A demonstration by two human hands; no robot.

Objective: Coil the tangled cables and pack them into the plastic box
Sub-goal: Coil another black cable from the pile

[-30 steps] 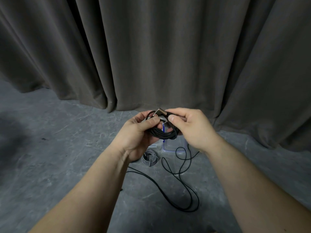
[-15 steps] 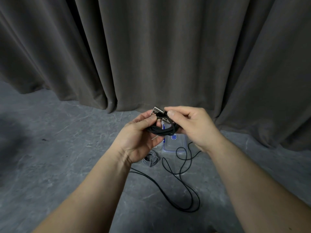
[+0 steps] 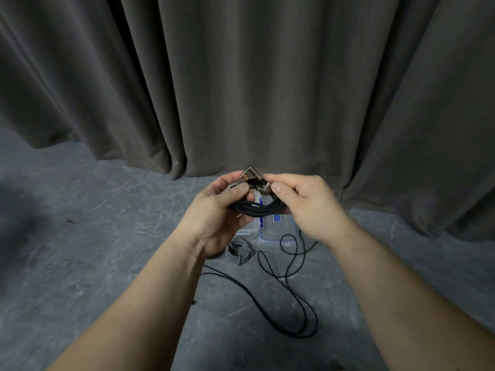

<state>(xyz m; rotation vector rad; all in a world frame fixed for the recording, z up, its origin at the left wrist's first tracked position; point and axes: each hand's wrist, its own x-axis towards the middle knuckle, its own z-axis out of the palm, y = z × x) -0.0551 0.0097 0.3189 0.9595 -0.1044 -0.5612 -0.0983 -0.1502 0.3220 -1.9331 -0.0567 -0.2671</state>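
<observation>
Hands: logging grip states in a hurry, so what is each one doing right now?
Left hand: grips the coiled black braided cable.
Right hand: pinches the same coil near its grey metal plug.

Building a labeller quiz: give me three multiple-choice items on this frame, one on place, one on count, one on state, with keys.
1. Where does the grey coiled cable lie?
A. in the plastic box
B. on the floor, near side of the box
C. in the right hand

2. How many coiled cables show?
A. one
B. two
C. four

3. What state is the black coiled cable in?
A. held by both hands
B. lying on the floor
C. packed in the box

Key: 1 B, it rests on the floor before the plastic box. 2 B, one grey, one black. 3 A, left hand and right hand grip it.
</observation>
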